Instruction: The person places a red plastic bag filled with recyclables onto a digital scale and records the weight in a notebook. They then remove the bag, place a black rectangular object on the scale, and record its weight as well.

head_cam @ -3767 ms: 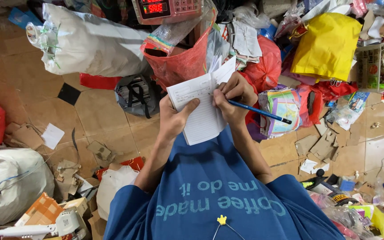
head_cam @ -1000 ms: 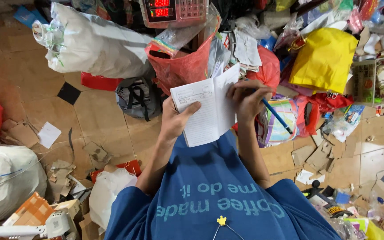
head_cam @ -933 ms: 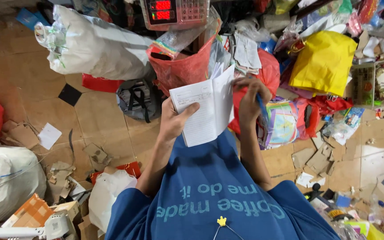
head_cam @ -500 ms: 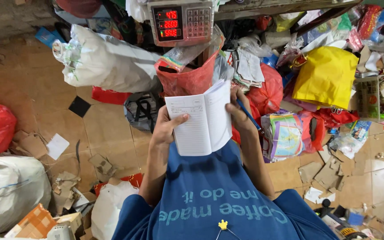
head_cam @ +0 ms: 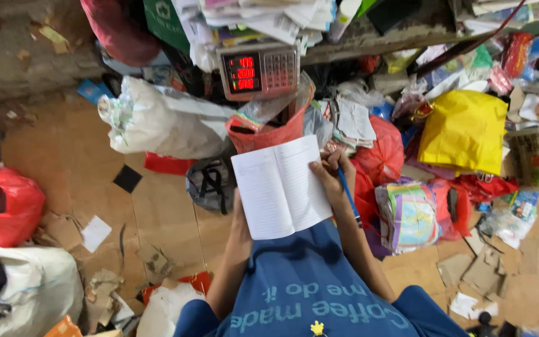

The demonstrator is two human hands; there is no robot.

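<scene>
Notebook (head_cam: 282,187) lies open on my left hand (head_cam: 241,219), which supports it from beneath. My right hand (head_cam: 330,178) grips its right edge and a pen (head_cam: 348,196). Judged step: entering the reading from the scale (head_cam: 259,70) beyond; next, pen tip to page.

One notebook (head_cam: 282,187), one blue pen (head_cam: 348,196), one scale (head_cam: 258,70), two hands (head_cam: 329,178).

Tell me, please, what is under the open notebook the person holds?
Under the open notebook the left hand supports it; only its wrist side shows, the fingers are covered. Farther below lie a red bag and a grey bag, both partly covered. The right hand holds a blue pen.
</scene>
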